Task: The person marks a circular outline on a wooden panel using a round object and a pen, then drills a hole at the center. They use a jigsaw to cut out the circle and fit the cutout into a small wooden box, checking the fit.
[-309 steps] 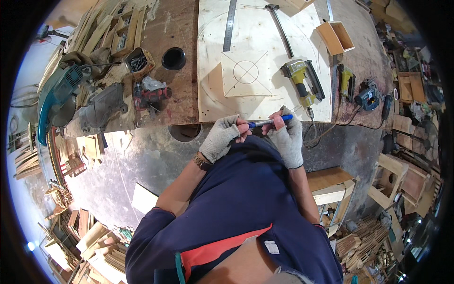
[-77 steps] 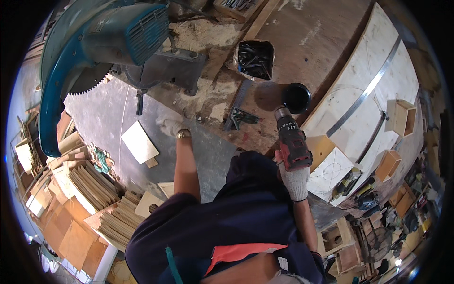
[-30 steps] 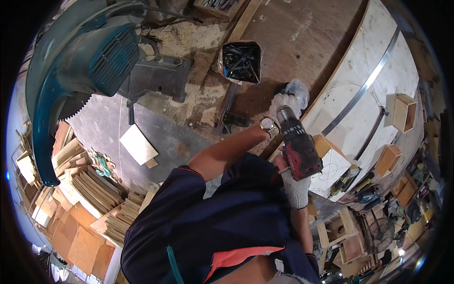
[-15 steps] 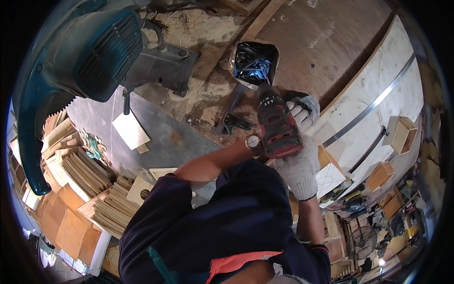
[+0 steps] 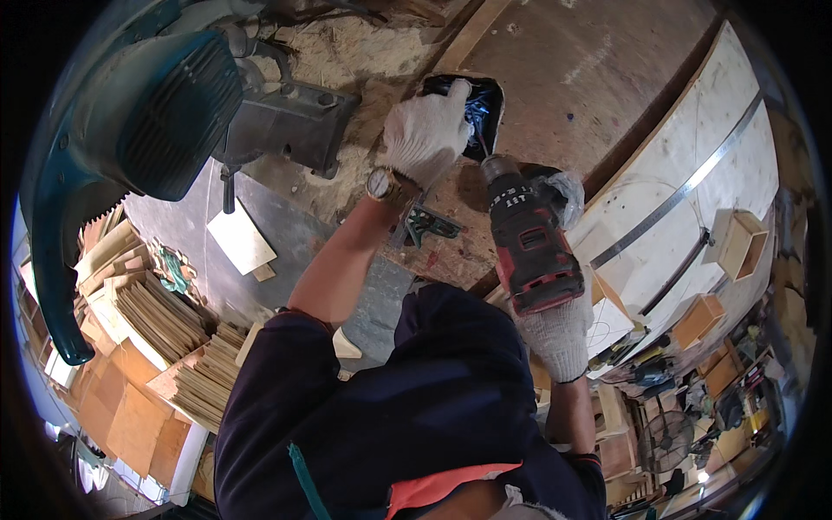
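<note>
While the right hand [image 5: 556,334] grips the red and black drill [image 5: 533,243], its nose at the near edge of an open box [image 5: 500,108] on the bench [image 5: 555,95], the left hand [image 5: 426,132] reaches over that box, and I cannot tell whether it grasps anything. A blue saw [image 5: 169,113] stands off to the left.

Drill [image 5: 535,247]: red and black, right of frame centre, chuck [image 5: 500,167] aimed toward upper centre
Box [image 5: 497,121]: dark inside, open-topped, upper centre of frame
Contents [image 5: 477,115]: loose slender pieces, lit bluish, partly hidden
</note>
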Available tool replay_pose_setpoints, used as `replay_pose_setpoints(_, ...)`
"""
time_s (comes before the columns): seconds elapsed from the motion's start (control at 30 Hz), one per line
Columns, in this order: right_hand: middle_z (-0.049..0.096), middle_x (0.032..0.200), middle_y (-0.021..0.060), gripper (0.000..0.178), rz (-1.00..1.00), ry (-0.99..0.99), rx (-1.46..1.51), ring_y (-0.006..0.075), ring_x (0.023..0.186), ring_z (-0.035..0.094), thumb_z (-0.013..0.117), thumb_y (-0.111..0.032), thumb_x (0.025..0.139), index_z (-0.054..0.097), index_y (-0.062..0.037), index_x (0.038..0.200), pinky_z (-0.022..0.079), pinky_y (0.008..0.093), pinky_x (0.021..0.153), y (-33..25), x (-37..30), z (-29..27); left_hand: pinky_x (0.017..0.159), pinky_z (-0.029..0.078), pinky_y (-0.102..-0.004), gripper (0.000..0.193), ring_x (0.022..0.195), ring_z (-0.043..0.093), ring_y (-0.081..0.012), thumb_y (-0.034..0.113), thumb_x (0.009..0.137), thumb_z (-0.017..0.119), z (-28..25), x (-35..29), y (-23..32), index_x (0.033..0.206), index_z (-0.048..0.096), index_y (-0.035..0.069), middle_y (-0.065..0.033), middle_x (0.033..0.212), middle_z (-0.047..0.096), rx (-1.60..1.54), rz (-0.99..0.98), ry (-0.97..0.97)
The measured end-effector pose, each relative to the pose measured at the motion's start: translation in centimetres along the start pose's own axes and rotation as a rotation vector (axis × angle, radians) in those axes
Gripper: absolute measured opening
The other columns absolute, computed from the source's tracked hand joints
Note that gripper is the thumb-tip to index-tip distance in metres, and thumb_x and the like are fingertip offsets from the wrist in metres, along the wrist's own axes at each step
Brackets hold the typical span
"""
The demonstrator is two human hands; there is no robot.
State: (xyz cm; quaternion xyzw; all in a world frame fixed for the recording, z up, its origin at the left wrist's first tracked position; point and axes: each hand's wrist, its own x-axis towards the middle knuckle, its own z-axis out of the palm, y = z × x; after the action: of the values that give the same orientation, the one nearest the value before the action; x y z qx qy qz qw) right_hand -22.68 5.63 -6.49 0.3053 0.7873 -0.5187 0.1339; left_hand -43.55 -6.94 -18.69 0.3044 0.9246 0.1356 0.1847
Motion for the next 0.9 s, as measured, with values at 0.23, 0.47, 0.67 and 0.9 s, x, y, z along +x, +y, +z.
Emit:
replay_pose_setpoints(0.23,0.075,0.103,0.0140,0.064,-0.073,-0.087,-0.331,0.0364,0.092,0.074,0.087,-0.038,0.071,0.064,-0.0085,0.124,0.059,0.0418,0.077,-0.1,-0.8,-0.7,0.064,0.061,-0.0485,0.032,0.074,0.075,-0.0362,0.026,0.088,0.069,-0.7,1.7,0.4,0.111,0.062,0.005,-0.0198,0.078,0.073,0.151,-0.010,-0.139)
replay_pose_setpoints(0.47,0.075,0.095,0.0129,0.058,-0.019,-0.010,-0.209,0.0358,0.086,0.073,0.085,-0.040,0.074,0.065,-0.0088,0.119,0.059,0.0429,0.074,-0.2,-0.3,-0.6,0.068,0.055,-0.0498,0.024,0.082,0.072,-0.0383,0.023,0.087,0.067,-1.7,-2.2,-0.5,0.105,0.059,0.009,-0.0147,0.084,0.073,0.095,-0.003,-0.314)
replay_pose_setpoints(0.67,0.075,0.096,0.0114,0.056,-0.148,0.046,-0.298,0.0346,0.084,0.074,0.084,-0.036,0.074,0.066,-0.0084,0.119,0.059,0.0427,0.074,2.2,-0.9,0.3,0.069,0.055,-0.0480,0.022,0.081,0.072,-0.0359,0.018,0.087,0.068,-1.7,-4.8,-0.6,0.108,0.065,0.012,-0.0116,0.083,0.073,-0.085,0.025,-0.156)
replay_pose_setpoints(0.9,0.076,0.097,0.0108,0.059,-0.149,0.056,-0.283,0.0322,0.086,0.075,0.087,-0.033,0.071,0.066,-0.0067,0.120,0.059,0.0401,0.074,0.5,-0.7,0.5,0.079,0.049,-0.0458,0.017,0.094,0.063,-0.0350,0.020,0.085,0.070,-2.4,-3.1,-0.6,0.101,0.068,0.013,-0.0095,0.099,0.063,0.032,0.055,0.193)
